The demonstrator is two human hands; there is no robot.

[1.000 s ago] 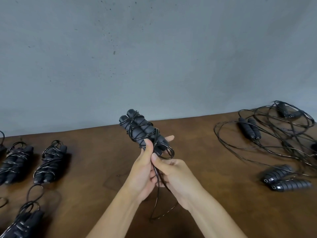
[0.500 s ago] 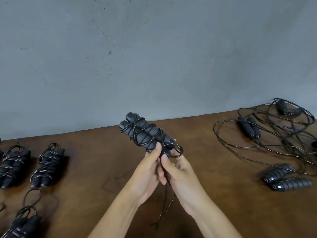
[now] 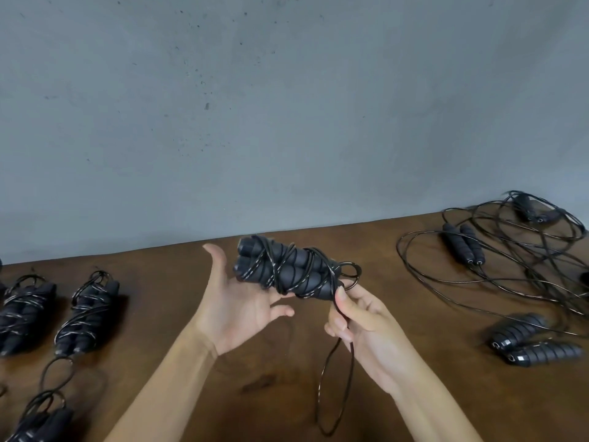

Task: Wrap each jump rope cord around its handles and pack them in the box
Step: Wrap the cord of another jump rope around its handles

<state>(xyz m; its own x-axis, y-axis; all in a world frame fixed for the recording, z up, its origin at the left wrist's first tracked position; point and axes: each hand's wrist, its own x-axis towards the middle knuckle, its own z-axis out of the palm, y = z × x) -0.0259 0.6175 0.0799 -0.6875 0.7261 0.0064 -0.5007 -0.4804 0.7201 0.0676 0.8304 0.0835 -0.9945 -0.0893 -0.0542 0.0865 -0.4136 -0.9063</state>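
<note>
A pair of black foam jump rope handles, wound with black cord, lies across the fingers of my left hand, whose palm faces up with the thumb spread wide. My right hand pinches the cord at the bundle's right end. From that hand a loose cord loop hangs down to the table. A small loop of cord sticks out at the bundle's right end. No box is in view.
Several wrapped rope bundles lie at the left on the brown wooden table. Tangled unwrapped ropes with handles and another handle pair lie at the right. A grey wall stands behind.
My left hand has opened, so the bundle now lies on its fingers and is turned nearly level. My right hand has shifted right to the bundle's end, keeping hold of the cord.
</note>
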